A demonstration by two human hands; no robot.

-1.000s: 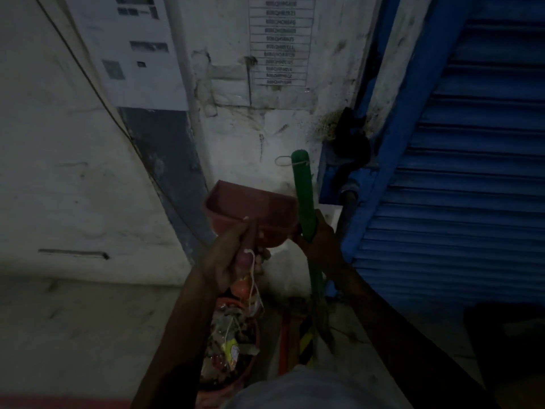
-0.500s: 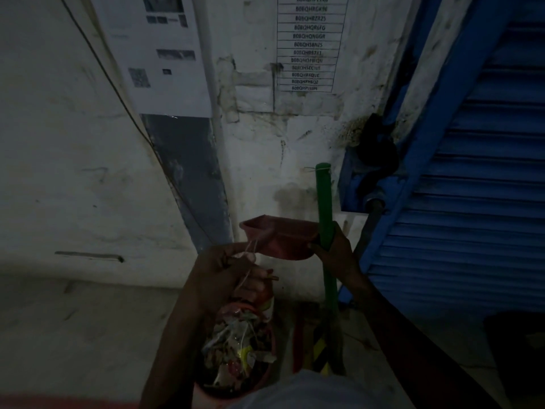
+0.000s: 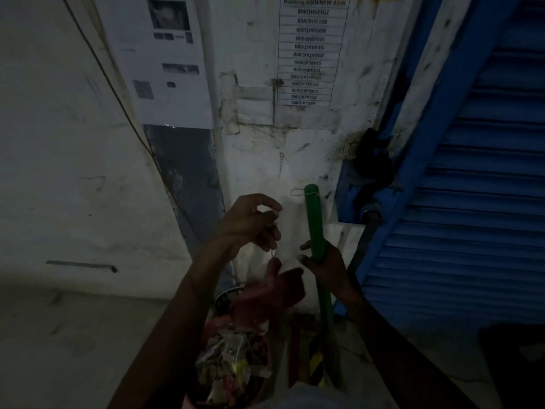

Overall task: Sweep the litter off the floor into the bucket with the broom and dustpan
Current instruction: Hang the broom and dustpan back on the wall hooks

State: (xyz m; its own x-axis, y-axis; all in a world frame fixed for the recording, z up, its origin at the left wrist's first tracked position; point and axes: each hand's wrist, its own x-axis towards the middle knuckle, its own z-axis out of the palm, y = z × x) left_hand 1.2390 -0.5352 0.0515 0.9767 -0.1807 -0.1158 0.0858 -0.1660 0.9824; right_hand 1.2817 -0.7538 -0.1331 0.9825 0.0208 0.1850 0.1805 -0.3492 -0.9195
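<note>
Judging by the bucket full of litter, sweeping looks done: the left hand pinches the string of the dangling dustpan, the right hand grips the broom.

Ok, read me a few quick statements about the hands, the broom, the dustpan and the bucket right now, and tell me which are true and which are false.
1. The right hand grips the green broom handle. True.
2. The left hand grips the dustpan by its handle. False: its fingers pinch a thin string, and the red dustpan hangs below it.
3. The bucket holds litter. True.
4. The dustpan lies flat on the floor. False: it hangs above the bucket.
5. The shutter on the right is red. False: it is blue.
</note>
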